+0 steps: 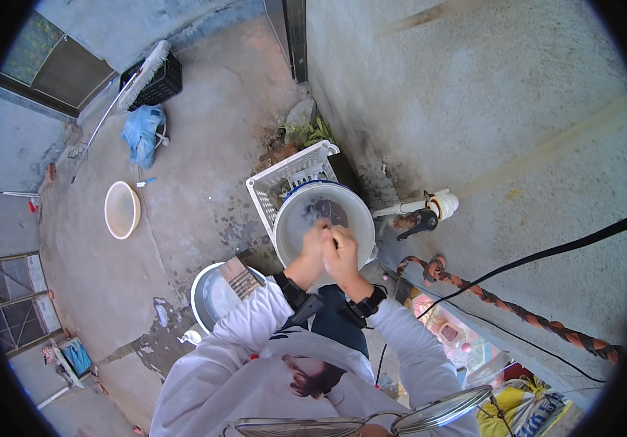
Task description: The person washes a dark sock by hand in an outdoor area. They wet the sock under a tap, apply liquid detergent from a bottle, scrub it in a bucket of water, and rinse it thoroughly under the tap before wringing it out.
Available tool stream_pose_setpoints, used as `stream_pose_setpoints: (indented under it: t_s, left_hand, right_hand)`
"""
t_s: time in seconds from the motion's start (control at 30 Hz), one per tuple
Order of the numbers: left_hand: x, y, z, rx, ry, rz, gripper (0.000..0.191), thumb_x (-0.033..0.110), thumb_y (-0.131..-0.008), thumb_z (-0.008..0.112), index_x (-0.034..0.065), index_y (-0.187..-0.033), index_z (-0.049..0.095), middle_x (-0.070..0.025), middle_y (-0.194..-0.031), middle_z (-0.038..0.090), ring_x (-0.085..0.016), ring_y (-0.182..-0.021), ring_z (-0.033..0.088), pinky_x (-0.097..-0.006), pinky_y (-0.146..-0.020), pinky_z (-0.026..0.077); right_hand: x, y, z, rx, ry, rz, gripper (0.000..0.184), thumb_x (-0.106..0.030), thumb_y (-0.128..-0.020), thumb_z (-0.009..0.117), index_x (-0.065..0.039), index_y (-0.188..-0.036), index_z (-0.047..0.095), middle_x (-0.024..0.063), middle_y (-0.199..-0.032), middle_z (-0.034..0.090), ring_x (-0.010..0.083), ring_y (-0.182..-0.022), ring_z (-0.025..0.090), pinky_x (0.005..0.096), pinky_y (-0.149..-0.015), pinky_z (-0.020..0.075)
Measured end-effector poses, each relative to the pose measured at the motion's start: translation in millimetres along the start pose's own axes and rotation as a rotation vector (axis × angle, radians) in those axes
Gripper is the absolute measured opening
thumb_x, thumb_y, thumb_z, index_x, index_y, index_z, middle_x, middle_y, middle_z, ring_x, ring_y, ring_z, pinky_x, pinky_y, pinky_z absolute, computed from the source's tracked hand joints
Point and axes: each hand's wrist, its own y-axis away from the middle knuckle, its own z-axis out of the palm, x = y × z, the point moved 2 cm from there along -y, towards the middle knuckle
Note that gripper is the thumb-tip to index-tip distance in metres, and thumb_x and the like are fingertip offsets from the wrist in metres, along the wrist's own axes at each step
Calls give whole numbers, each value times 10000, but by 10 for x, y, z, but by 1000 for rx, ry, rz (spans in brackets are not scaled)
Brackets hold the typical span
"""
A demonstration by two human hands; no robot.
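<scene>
My left hand (313,248) and my right hand (341,250) are pressed together above a round, light-coloured basin (286,229). Both are closed around a small dark item (335,242), mostly hidden by my fingers; it may be cloth. Motion blurs the fingertips. Water in the basin shows a dark patch (332,210), either something soaking or a reflection; I cannot tell which. Left of my forearm sits a second basin (200,295) with greyish contents, and a ridged wooden washboard (239,277) leans in it.
Beneath the near basin is a white plastic crate (261,199). A tap (420,221) and white pipe (406,208) stand by the wall at right. A braided rope (510,306) and black cable (553,248) cross there. Farther left are a cream basin (122,210) and a brush (146,182).
</scene>
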Motion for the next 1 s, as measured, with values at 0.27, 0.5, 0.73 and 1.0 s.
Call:
stream_pose_setpoints:
  t_s: [0.27, 0.5, 0.73, 1.0]
  left_hand:
    - [-127, -27, 38, -25, 515, -269, 226, 280, -929, 419, 88, -915, 539, -55, -680, 540, -190, -521, 506, -337, -410, 360]
    - [38, 101, -35, 79, 32, -95, 193, 252, -893, 461, 86, -937, 550, -61, -715, 574, -228, -589, 569, -368, -503, 453]
    - [10, 140, 12, 18, 568, -555, 210, 276, -873, 492, 92, -956, 548, -127, -856, 589, -270, -725, 586, -379, -620, 491]
    - [175, 165, -35, -163, 629, -468, 196, 285, -915, 444, 145, -953, 577, -45, -747, 599, -194, -652, 571, -370, -454, 419]
  right_hand:
    - [-31, 22, -42, 24, -28, 125, 219, -158, -859, 579, -6, -701, 593, 169, -663, 599, 343, -633, 586, 408, -584, 444]
    - [-105, -74, -95, 150, 60, 369, 286, -175, -880, 545, 2, -657, 570, 183, -603, 557, 363, -556, 547, 430, -522, 409]
    - [-141, -58, -109, 153, 139, 378, 304, -176, -901, 548, 14, -667, 506, 163, -584, 493, 296, -537, 502, 400, -521, 386]
    - [-9, -92, -86, 110, 196, 286, 333, -230, -920, 532, 2, -682, 526, 144, -596, 519, 310, -580, 533, 415, -586, 420]
